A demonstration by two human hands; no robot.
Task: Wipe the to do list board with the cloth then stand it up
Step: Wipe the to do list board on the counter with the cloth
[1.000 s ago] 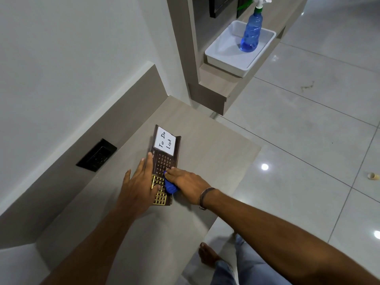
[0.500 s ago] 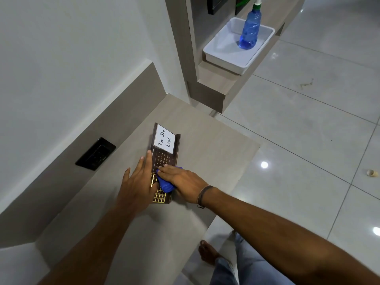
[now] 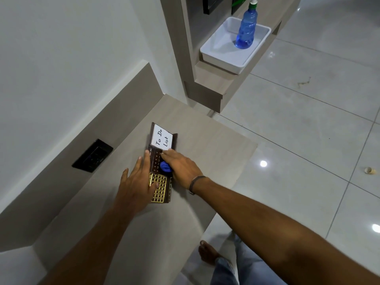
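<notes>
The to do list board lies flat on the beige counter. It is a long brown board with a white "To Do List" card at its far end and a gold grid at its near end. My left hand rests flat with spread fingers on the board's left side and on the gold grid. My right hand presses a bunched blue cloth onto the middle of the board, with the fingertips just below the white card.
A black wall socket sits in the beige backsplash to the left. On a shelf at the back right stands a white tray holding a blue spray bottle. The counter's right edge drops to a tiled floor, where my bare foot shows.
My right hand has slid the blue cloth up the board from beside the gold grid toward the white card. My left hand has stayed pressed on the board.
</notes>
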